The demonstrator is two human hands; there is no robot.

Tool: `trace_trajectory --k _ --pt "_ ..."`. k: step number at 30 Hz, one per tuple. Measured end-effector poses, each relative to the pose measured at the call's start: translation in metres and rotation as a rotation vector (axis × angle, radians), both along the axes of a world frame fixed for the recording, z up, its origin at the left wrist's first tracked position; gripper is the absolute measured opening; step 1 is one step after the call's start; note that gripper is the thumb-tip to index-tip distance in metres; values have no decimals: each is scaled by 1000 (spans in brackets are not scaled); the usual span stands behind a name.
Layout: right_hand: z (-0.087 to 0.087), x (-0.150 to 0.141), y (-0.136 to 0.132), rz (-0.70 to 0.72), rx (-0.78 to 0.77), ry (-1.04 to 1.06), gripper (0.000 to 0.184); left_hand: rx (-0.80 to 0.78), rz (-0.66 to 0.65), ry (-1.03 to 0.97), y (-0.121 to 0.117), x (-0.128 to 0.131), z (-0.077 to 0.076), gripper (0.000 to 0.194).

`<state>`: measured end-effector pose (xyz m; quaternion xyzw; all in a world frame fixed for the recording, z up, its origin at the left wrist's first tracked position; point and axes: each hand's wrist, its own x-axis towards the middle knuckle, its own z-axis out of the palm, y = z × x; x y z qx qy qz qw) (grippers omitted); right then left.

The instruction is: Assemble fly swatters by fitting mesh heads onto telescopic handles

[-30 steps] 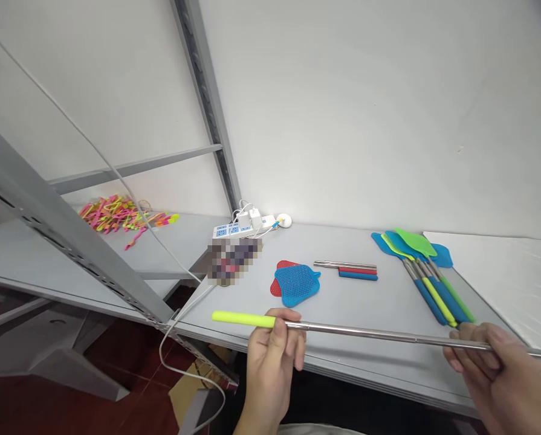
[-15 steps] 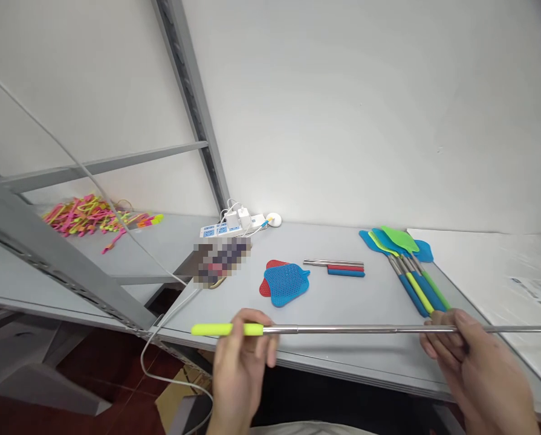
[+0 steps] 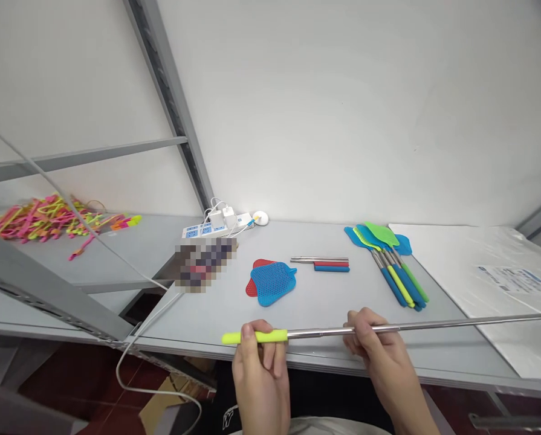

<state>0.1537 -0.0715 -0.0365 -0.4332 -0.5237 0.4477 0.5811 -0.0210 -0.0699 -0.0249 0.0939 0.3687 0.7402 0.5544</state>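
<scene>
Left hand (image 3: 261, 374), at six o'clock in the head view, pinches the yellow grip (image 3: 263, 337), while the right hand (image 3: 383, 350), toward five, holds its steel rod (image 3: 433, 325) between thumb and fingers, presumably spaced apart to steady so long a piece. Gathered swatters (image 3: 401, 285) at four o'clock lie handles nearward, perhaps for easy reach; farther out that way, a white plastic-wrapped package (image 3: 456, 254) hides whatever it contains

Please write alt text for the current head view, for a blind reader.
The left hand grips the yellow cylindrical handle of a long silver metal rod; the right hand holds it farther along. Beyond, on a grey tabletop, lie perforated blue and red plastic swatter heads, short metal rods with red and blue handles, and piled blue, yellow and green swatters.
</scene>
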Motion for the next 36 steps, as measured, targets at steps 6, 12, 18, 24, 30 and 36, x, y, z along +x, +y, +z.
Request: trace_trajectory --k 6,12,18,24,30,36 --pt "-6 3 -4 56 -8 39 23 66 46 31 4 -22 8 32" --pt "-6 6 -2 -47 77 205 14 61 120 18 8 -33 14 30" --pt "7 -36 2 -38 155 165 6 26 72 -18 -4 2 8 36" --pt "6 -44 0 28 47 130 14 32 -5 15 -5 3 3 36" --pt "0 -33 -3 -28 16 233 8 42 68 -3 -1 -6 10 35" --pt "9 -46 -2 -4 -17 103 8 10 42 -35 -6 9 5 37"
